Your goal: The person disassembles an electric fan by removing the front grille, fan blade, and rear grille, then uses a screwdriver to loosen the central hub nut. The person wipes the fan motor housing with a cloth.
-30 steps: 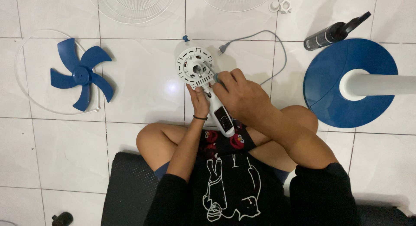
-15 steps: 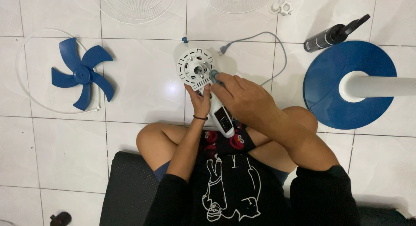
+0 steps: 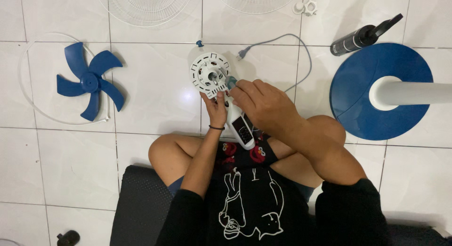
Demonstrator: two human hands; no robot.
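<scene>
Between the person's knees, little has changed from a second ago: the white fan motor housing (image 3: 210,75) sits a touch higher and further left in the head view, and the right hand (image 3: 261,102) has slid up so its fingers now pinch a small teal-handled tool (image 3: 231,81) at the housing's round face, where earlier they curled lower beside it. Glossy white floor tiles (image 3: 155,100) carry a blue fan blade (image 3: 88,81) to the left inside a thin white ring, wire grilles (image 3: 146,3) at the top edge, a grey power cord (image 3: 292,43), a dark spray bottle (image 3: 365,35) and the blue round base (image 3: 362,86) with its white pole on the right. The left hand (image 3: 216,109) grips the housing's neck from below, fingers closed around it, wrist bent upward.
</scene>
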